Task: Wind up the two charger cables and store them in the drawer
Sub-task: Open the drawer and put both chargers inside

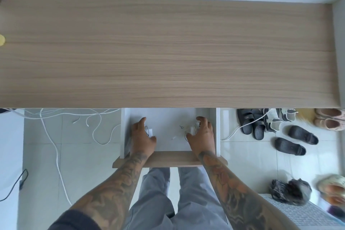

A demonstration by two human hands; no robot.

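The drawer (168,117) under the desk is pulled out, white inside with a wood front. Both my hands are inside it. My left hand (142,136) is at the drawer's left side, its fingers curled round a white charger cable (150,132) with a block plug. On the right side, my right hand (202,135) is cupped over a second wound white charger cable (193,129). A loose connector end (174,138) of that cable lies on the drawer floor. Much of each bundle is hidden under my palms.
The wooden desk top (168,52) fills the upper view. A small metal hook (181,127) lies in the drawer. Loose white cords (56,147) trail over the tiled floor at left. Several sandals and shoes (296,136) stand at right, near a grey bag (289,191).
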